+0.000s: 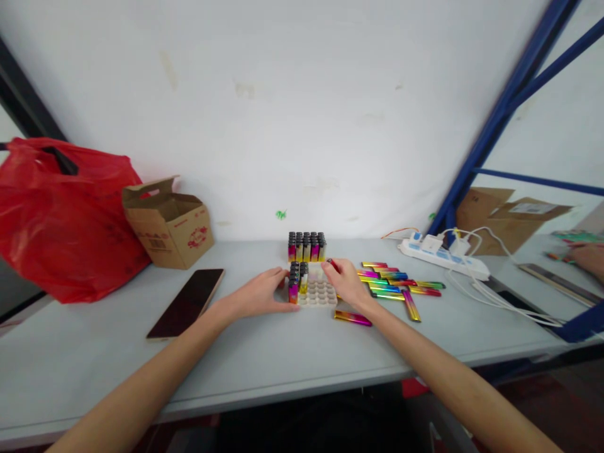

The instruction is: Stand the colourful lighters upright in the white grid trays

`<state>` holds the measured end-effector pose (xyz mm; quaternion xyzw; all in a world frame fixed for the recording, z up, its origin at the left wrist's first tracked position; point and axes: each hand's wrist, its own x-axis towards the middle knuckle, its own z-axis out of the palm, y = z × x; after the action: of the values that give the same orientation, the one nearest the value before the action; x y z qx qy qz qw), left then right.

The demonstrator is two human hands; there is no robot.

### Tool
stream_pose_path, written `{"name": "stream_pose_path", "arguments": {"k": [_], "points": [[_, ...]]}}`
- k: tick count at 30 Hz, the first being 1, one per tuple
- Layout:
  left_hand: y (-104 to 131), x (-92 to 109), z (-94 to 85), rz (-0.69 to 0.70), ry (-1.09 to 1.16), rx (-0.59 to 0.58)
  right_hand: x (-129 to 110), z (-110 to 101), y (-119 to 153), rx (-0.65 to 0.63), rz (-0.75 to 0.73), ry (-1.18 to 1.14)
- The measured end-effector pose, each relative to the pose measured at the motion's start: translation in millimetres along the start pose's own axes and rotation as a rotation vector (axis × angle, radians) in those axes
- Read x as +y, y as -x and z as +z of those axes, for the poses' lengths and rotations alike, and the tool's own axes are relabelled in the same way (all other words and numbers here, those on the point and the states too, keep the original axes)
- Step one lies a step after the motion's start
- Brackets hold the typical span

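Note:
A white tray with rows of round holes lies on the table. Along its left side stand several upright lighters with black tops and shiny coloured bodies. My left hand rests at the tray's left edge, thumb and fingers apart and touching or nearly touching the corner. Over the tray's right part, my right hand is closed in a pinch on a lighter; only its dark reddish end shows, the rest hidden by fingers. Behind the tray stands a block of upright lighters.
Loose lighters lie in a pile to the right, one lighter nearer the front. A phone-like dark tablet, an open cardboard box and a red bag are left. A power strip with cables lies right; another person's hand shows.

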<state>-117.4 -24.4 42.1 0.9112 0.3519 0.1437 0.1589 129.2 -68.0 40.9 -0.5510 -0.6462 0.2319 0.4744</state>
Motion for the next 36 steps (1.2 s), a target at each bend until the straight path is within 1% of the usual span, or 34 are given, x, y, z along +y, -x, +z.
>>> {"name": "stream_pose_path", "arguments": {"k": [8,13,19,21,23,24,26,28,30,31,33,36], "points": [[0.3,-0.7,-0.7,0.001,-0.006,-0.001,-7.4,-1.2,5.5,-0.026,-0.095,0.009],[0.7,-0.7,-0.5,0.005,-0.003,-0.001,-7.0,-3.9,5.9,-0.035,-0.056,0.073],[0.4,-3.1,0.7,0.006,0.017,-0.001,-10.3,-6.7,9.1,-0.039,-0.108,0.094],[0.3,-3.0,0.8,0.007,0.022,0.009,-12.9,-8.0,10.7,-0.078,-0.113,0.071],[0.2,-2.8,1.1,0.008,0.021,0.016,-15.4,-10.1,12.5,-0.146,-0.119,0.072],[0.2,-2.7,1.2,0.008,0.018,0.018,-16.3,-11.3,13.2,-0.175,-0.141,0.091],[0.2,-2.6,1.6,0.012,0.009,0.016,-17.4,-13.4,14.3,-0.208,-0.247,0.163],[0.2,-2.9,2.0,0.021,0.003,0.016,-17.2,-14.1,14.9,-0.207,-0.387,0.260],[0.0,-3.1,2.2,0.031,0.005,0.017,-16.0,-13.4,15.3,-0.210,-0.455,0.339],[0.0,-3.2,2.3,0.034,0.007,0.019,-15.3,-12.7,15.5,-0.219,-0.447,0.360],[-0.2,-3.4,2.4,0.033,0.008,0.022,-14.2,-11.0,15.8,-0.229,-0.379,0.361],[-0.3,-4.1,2.7,0.031,0.003,0.021,-12.7,-8.8,15.7,-0.213,-0.296,0.290]]}}
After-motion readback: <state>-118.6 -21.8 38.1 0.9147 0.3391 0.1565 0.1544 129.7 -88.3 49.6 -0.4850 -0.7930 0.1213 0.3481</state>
